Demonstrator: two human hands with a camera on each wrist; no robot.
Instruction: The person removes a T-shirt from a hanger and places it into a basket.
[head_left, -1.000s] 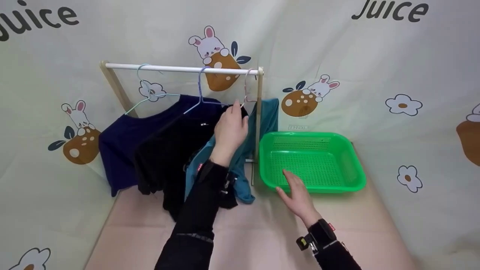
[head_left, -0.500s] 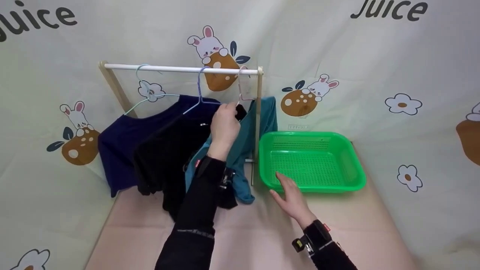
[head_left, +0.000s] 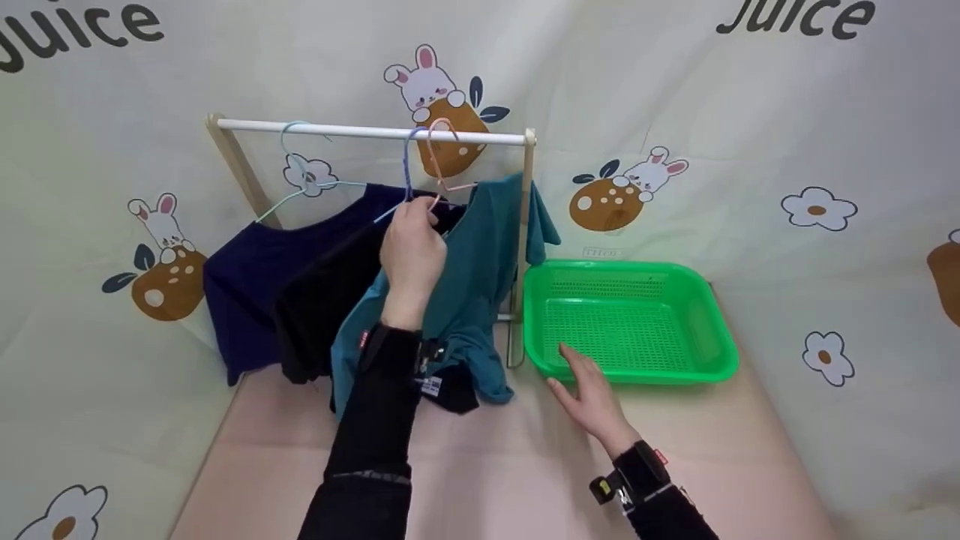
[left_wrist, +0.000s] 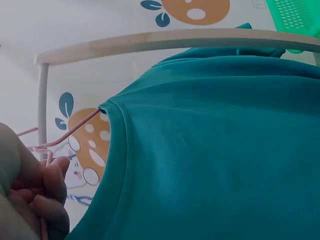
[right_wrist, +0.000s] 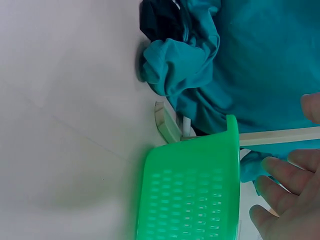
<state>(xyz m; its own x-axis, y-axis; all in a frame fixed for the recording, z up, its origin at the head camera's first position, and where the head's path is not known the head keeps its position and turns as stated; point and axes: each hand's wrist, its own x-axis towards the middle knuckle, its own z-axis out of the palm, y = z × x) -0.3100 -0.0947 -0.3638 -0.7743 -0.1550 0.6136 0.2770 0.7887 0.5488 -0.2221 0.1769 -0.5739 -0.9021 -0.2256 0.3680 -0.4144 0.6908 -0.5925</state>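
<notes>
The left hand (head_left: 414, 247) pinches one side of a pink hanger (left_wrist: 80, 125), its fingers curled in a firm grip just below the blue hanger (head_left: 406, 165). The pink hook loops over the white rail of a clothes rack (head_left: 360, 132), beside the blue hook. A teal T-shirt (head_left: 480, 255) hangs from the pink hanger, whose far arm runs into the neckline; its lower part bunches near the pinkish tabletop (head_left: 480, 472). Leftward along the rail hang a black garment (head_left: 326, 300) and a navy top (head_left: 247, 292), the latter on a pale mint hanger (head_left: 282, 205). The right hand (head_left: 592, 401) holds nothing, fingers extended near the close left corner of a green plastic basket (head_left: 637, 377), which sits right of the rack; whether they touch is unclear.
</notes>
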